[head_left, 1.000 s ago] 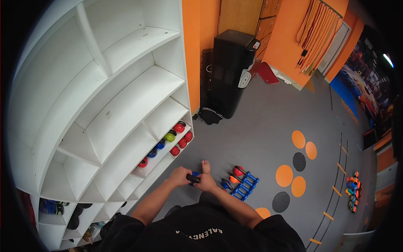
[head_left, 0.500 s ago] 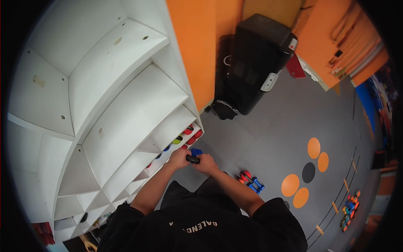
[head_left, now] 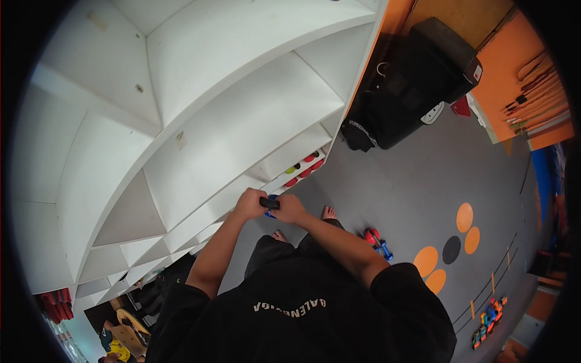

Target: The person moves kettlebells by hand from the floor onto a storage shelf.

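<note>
Both my hands are closed around the black handle of a kettlebell [head_left: 270, 204], held out in front of my body. My left hand [head_left: 249, 204] grips one end of the handle and my right hand [head_left: 290, 209] the other. Part of the kettlebell's blue body shows below the handle; the rest is hidden by my hands. Close beyond them runs the front of a white shelf unit [head_left: 236, 118]. Red and green kettlebells [head_left: 305, 168] sit in its low compartment.
On the grey floor to the right lie a red kettlebell [head_left: 371, 235] and a blue dumbbell [head_left: 384, 249]. Orange dots [head_left: 426, 261] mark the floor. A large black case [head_left: 417, 85] stands beyond. Colourful small equipment [head_left: 489, 322] sits far right. A person [head_left: 118, 348] appears at lower left.
The view has turned, so the shelf fills more of it and the black case sits further right. My hands, still on the kettlebell, appear slightly higher; my bare feet now show.
</note>
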Tool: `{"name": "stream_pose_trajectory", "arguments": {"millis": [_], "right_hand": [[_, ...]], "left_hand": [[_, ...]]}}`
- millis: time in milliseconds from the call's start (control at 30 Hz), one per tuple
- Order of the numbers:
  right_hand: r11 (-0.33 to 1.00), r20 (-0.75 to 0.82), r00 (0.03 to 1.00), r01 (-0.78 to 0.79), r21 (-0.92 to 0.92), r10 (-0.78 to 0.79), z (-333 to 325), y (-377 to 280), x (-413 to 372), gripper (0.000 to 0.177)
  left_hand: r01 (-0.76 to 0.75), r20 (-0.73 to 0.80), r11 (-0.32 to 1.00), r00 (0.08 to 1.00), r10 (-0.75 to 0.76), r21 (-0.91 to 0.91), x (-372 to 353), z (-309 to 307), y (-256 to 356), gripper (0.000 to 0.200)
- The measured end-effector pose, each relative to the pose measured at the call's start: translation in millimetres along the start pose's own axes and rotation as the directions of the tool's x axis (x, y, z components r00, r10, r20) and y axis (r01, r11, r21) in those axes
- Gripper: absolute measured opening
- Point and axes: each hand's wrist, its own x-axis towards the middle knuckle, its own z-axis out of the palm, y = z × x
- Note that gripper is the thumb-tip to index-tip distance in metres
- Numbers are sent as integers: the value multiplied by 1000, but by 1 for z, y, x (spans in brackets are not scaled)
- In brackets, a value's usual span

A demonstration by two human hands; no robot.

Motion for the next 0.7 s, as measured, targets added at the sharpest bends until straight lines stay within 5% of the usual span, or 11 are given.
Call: {"name": "stream_pose_trajectory", "arguments": {"millis": [200, 267, 367, 567, 700], "right_hand": [[1000, -111, 994, -21, 21, 23, 46, -57, 43, 25], [1000, -148, 989, -19, -23, 15, 64, -59, 62, 26], [995, -160, 987, 7, -103, -24, 82, -53, 88, 25], [989, -226, 974, 3, -145, -36, 91, -57, 113, 21], [990, -264, 965, -37, -133, 0, 99, -57, 126, 23]], "left_hand": [[-15, -210, 1000, 978, 17, 11, -17, -16, -82, 19], [126, -259, 986, 954, -150, -107, -18, -12, -104, 24], [159, -326, 976, 924, -199, -146, -11, -5, -130, 23], [-45, -544, 990, 832, 112, 135, 20, 7, -182, 19], [45, -458, 989, 889, 25, 143, 38, 5, -211, 34]]}}
